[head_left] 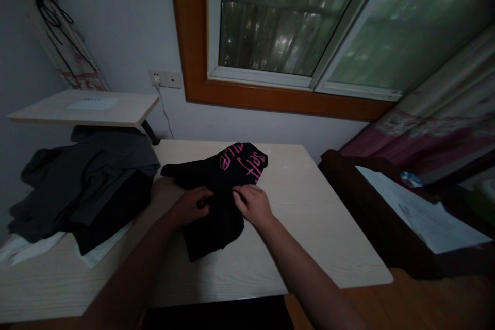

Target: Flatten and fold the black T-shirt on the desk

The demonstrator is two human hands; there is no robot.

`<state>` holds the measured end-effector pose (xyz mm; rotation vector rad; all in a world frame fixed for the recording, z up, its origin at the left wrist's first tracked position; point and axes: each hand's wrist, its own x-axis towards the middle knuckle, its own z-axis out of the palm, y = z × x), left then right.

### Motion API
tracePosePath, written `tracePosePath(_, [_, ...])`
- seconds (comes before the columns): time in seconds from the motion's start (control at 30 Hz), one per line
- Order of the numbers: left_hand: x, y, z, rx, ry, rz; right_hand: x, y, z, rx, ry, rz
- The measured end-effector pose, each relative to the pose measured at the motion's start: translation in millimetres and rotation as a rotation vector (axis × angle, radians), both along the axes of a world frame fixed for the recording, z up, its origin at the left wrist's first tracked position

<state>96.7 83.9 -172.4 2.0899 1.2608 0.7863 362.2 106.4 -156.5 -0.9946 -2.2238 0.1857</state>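
A black garment (216,221) with pink lettering lies partly folded on the light wooden table (309,221). Its lettered end points away from me, and I cannot tell what kind of garment it is. My left hand (191,206) has its thumb and fingers curled together on the cloth's left side. On the right side, my right hand (253,203) pinches the fabric just below the lettering. The fingertips of both hands are partly lost against the dark cloth.
A heap of dark grey and black clothes (93,180) fills the table's left side, with white cloth beneath. Above it stands a raised shelf (143,108) bearing a paper. Papers (421,216) lie on dark furniture to the right. A window (278,20) is behind.
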Motion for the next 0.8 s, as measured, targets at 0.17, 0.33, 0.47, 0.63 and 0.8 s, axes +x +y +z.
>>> tracePosePath(0.17, [-3.5, 1.1, -4.5, 0.016, 0.0, -0.006, -25.9, 14.5, 25.0, 0.029, 0.02, -0.009])
tracePosePath(0.33, [-5.3, 3.1, -8.7, 0.015, 0.013, 0.007, -63.4, 35.4, 46.5, 0.024, -0.204, 0.018])
tracePosePath(0.47, [-5.5, 2.8, -6.4, 0.04, 0.011, -0.009, -74.3, 55.3, 54.2, -0.07, -0.301, -0.022])
tracePosePath(0.63, [-9.3, 3.4, -1.9, 0.067, -0.009, 0.072, -43.9, 86.0, 65.0, -0.257, 0.224, -0.219])
tracePosePath(0.8, [-18.1, 7.9, -6.7, 0.156, -0.111, 0.264, 31.2, 98.7, 66.9, -0.257, 0.808, -0.398])
